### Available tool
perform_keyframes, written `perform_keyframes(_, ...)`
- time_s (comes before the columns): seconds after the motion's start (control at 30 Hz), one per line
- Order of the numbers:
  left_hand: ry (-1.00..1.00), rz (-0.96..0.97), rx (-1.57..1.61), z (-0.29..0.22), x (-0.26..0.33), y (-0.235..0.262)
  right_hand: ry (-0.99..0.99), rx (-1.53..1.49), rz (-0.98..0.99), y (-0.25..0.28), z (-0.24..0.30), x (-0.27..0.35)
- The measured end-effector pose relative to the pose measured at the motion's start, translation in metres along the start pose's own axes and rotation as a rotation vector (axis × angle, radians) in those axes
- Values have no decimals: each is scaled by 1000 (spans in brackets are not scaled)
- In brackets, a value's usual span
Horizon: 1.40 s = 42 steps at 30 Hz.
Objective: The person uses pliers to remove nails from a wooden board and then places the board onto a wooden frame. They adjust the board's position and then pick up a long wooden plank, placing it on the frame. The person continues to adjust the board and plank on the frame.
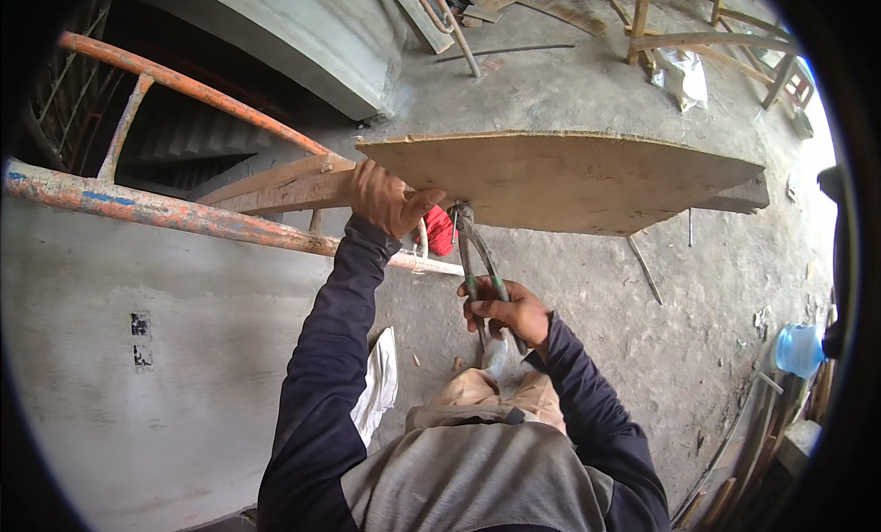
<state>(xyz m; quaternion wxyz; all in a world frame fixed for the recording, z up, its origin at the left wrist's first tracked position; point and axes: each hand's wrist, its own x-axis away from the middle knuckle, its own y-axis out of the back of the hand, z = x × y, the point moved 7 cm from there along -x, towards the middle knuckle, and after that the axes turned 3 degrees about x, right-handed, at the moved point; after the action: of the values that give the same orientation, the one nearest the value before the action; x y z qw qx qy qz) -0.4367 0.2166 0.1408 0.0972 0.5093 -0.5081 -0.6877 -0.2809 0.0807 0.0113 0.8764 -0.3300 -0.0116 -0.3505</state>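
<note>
1. A translucent blue water jug (799,349) is seen at the right edge of the frame, on the floor; its contents cannot be made out.
2. A flat plywood board (560,179), tan, thin-edged and bowed by the lens, is spread across the middle of the frame above the rough grey concrete floor (697,348).
3. The board's left corner is gripped by the left hand (384,197), the fingers being wrapped over the edge and the thumb pressed along the underside.
4. A pair of metal pincers (477,266) with green-sleeved handles is held just below the board's near edge; the handles are clenched in the right hand (509,310), with the head pointed up at the board.
5. A small red object (440,230) is seen just beside the pincer head; its kind cannot be told.
6. A rusted orange scaffold tube (156,211), round and flaked, is run across the left of the frame.
7. Wooden trestle frames (707,41) are stood at the upper right.
</note>
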Motion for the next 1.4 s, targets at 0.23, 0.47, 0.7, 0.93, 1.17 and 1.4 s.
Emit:
perform_keyframes(0.23, -82, 21, -49, -8, -3, -1, 33, 476, 480, 48, 66, 14)
perform_keyframes(0.47, 35, 18, -45, -15, -18, 7, -164, 438, 412, 67, 43, 7)
perform_keyframes(0.7, 34, -13, -18, -7, -9, -1, 18, -12, 205, 14, 13, 6)
perform_keyframes(0.93, 4, -22, -2, 2, 2, -5, 209, -137, -8, -15, -16, -18)
perform_keyframes(1.17, 9, 119, 31, 9, -3, -8, 409, -119, -518, -61, -38, -99)
perform_keyframes(1.4, 14, 173, 56, 9, -8, -5, 473, -187, -608, -70, -29, -109)
